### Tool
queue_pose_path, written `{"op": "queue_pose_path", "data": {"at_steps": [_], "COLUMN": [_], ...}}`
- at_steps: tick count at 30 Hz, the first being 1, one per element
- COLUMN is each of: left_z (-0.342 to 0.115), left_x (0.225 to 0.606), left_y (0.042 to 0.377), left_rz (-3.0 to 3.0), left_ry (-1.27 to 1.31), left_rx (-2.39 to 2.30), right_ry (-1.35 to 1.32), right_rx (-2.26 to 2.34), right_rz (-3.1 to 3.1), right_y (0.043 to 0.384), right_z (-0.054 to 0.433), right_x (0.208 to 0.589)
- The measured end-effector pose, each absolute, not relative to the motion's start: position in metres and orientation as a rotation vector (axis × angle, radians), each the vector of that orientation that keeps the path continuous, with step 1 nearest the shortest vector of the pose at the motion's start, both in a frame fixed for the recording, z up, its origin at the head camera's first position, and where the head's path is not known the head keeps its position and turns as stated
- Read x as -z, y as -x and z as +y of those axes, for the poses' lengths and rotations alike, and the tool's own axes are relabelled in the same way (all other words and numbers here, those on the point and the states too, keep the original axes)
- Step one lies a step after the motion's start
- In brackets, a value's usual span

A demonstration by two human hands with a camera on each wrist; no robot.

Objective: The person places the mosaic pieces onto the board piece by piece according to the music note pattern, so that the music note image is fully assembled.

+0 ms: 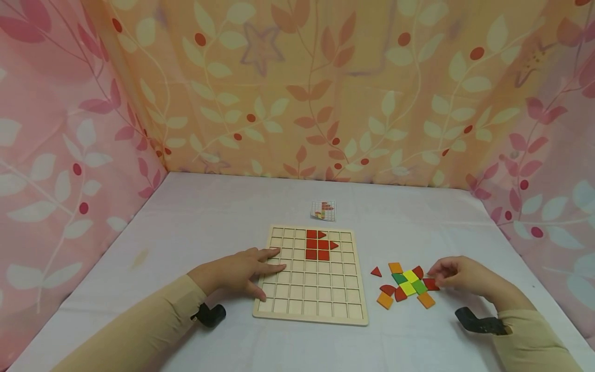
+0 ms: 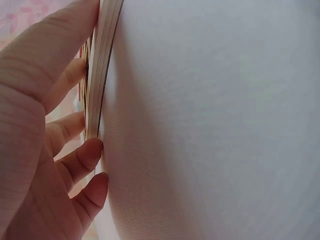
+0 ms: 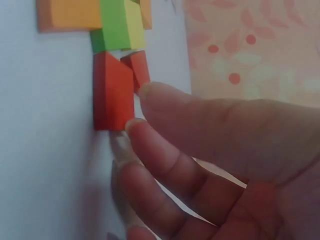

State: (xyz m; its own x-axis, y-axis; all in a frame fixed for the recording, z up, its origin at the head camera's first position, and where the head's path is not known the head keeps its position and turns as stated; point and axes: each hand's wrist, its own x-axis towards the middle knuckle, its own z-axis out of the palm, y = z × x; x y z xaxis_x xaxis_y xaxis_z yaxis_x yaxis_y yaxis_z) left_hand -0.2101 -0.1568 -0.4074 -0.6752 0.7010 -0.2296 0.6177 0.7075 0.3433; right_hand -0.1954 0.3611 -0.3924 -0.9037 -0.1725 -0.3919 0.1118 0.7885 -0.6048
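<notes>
A light wooden grid board (image 1: 297,305) lies on the table. Near its top, red squares (image 1: 312,254) and two red triangles (image 1: 333,245) sit in the cells. My left hand (image 1: 232,271) rests at the board's left edge with spread fingers, two of them reaching over the rim. In the left wrist view the thumb (image 2: 55,40) lies along the board's side. To the right of the board, my right hand (image 1: 462,274) is beside a four-sided red block (image 3: 117,92). Its index fingertip is right at the block's edge, with the thumb above and apart from it.
Loose pieces lie right of the board: orange squares (image 1: 385,300), yellow squares (image 1: 407,288), green pieces (image 1: 419,286), rounded red pieces (image 1: 401,294) and a red triangle (image 1: 376,272). A printed pattern card (image 1: 323,211) lies behind the board. Patterned curtains (image 1: 297,93) enclose the white table.
</notes>
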Motion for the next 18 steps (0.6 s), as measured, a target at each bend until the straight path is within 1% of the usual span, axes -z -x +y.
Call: {"op": "queue_pose_path", "data": {"at_steps": [18], "left_z": [-0.1565], "left_x": [0.4086], "left_y": [0.2113], "left_rz": [2.558], "left_ry": [-1.017], "left_rx": [-0.342], "right_ry": [0.133], "right_rx": [0.832], "right_rz": [2.583], "right_y": [0.1918], "right_z": [0.3601], "right_x": [0.4003]}}
